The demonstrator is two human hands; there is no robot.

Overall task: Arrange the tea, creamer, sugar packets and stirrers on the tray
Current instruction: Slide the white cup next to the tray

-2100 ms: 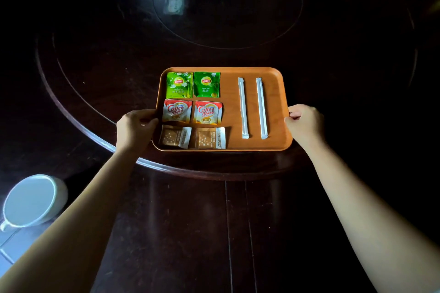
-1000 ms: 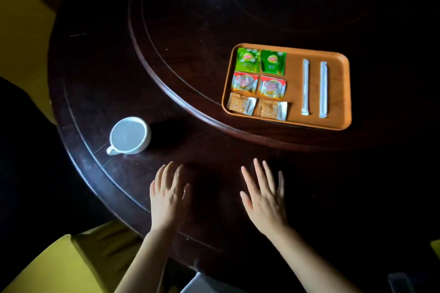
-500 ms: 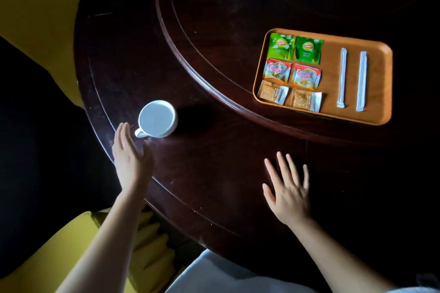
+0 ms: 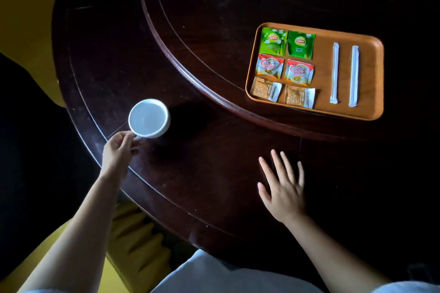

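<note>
Left hand (image 4: 117, 150) has reached and pinches cup (image 4: 149, 121); right hand (image 4: 283, 188) spread, tray (image 4: 371, 78) well apart.

The orange tray (image 4: 316, 112) holds paired packets at its left: green tea (image 4: 287, 42), red creamer (image 4: 284, 69), brown sugar (image 4: 283, 93). Two white stirrers (image 4: 344, 74) lie parallel at its right.

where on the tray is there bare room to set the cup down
Little room on the tray. Packets crowd its left half. Bare strips lie between the packets and the stirrers, between the stirrers, and along the right rim. The cup looks too wide.
</note>
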